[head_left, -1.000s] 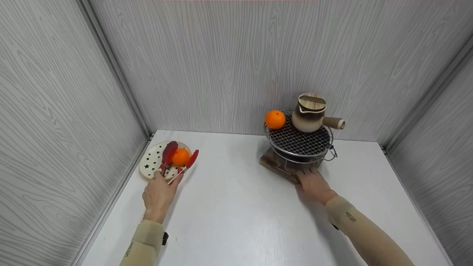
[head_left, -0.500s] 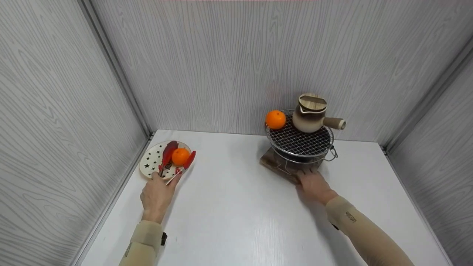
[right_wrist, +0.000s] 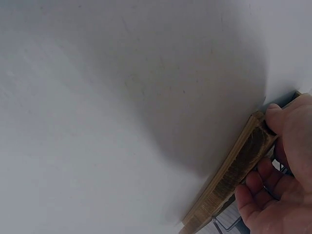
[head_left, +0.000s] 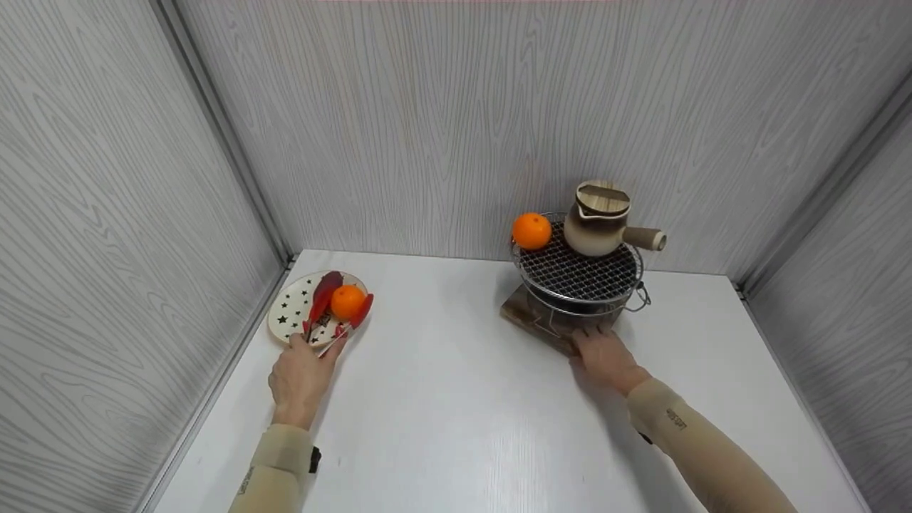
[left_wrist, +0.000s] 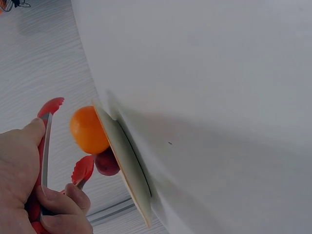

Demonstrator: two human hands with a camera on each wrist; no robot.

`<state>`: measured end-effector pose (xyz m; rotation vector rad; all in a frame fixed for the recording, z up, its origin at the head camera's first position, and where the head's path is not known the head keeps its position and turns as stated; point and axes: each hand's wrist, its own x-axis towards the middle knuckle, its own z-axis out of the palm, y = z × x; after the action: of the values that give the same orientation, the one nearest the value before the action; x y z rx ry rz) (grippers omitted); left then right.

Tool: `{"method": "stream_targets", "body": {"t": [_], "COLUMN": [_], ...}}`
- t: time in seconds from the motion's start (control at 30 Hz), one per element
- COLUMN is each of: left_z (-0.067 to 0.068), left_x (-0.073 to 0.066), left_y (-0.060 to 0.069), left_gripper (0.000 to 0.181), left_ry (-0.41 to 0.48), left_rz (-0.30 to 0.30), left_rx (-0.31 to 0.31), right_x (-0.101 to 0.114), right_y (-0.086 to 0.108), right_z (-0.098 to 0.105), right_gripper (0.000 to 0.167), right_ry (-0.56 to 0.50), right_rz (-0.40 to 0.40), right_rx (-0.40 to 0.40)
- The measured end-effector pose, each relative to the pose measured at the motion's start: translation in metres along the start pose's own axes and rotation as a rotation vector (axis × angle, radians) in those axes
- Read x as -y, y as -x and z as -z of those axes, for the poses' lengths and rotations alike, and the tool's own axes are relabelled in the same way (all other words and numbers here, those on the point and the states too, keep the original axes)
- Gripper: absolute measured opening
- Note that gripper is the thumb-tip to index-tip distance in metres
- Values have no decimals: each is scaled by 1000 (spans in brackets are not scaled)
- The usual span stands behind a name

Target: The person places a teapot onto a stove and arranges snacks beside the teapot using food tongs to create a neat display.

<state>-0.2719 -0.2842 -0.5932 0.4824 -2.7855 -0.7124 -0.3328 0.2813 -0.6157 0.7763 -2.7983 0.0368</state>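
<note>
My left hand [head_left: 301, 376] grips a pair of tongs with red tips [head_left: 362, 311]. The tong arms stand apart, one tip on each side of an orange [head_left: 348, 303] on the star-patterned plate [head_left: 283, 313]. A dark red item [head_left: 330, 282] lies on the plate beside that orange, partly covered by the other tip. In the left wrist view, the fingers curl round the tongs [left_wrist: 45, 156]. My right hand [head_left: 608, 358] holds the near edge of the wooden board [head_left: 536, 326] under the round grill; the right wrist view shows thumb and fingers on the board [right_wrist: 234, 170].
On the grill's wire mesh [head_left: 577, 274] stand a second orange [head_left: 532, 231] at the left and a brown and cream pot [head_left: 596, 231], its wooden handle pointing right. A wire loop juts from the grill's right side. Grey wood-patterned walls [head_left: 427, 128] border the white table [head_left: 456, 399].
The left hand has shifted slightly left and toward the person. The tongs' right tip has moved left, nearer the orange on the plate. The right hand stays where it was.
</note>
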Motion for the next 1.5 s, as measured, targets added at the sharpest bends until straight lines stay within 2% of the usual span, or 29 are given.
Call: {"method": "stream_targets", "body": {"t": [0.27,0.57,0.8,1.07,1.5], "left_z": [-1,-4,-7,-12,-14], "left_x": [0,-7,-13,-13,-15], "left_y": [-2,-7,-13,-18,-18], "left_gripper": [75,74,77,78,68], "left_ry": [-14,-31,-48,-56,-87], "left_rz": [2,-9,-18,-25,-15], "left_rx": [19,16,21,23,30], "right_x": [1,-2,-1,-1,-1], "right_y": [0,0,1,1,0], "right_z": [1,-3,-2,-3,-2], "right_gripper": [38,38,45,48,42], "right_ry": [2,13,34,18,37], "right_rz": [-4,7,41,34,41], "right_rx": [1,-22,-50,-43,-56]}}
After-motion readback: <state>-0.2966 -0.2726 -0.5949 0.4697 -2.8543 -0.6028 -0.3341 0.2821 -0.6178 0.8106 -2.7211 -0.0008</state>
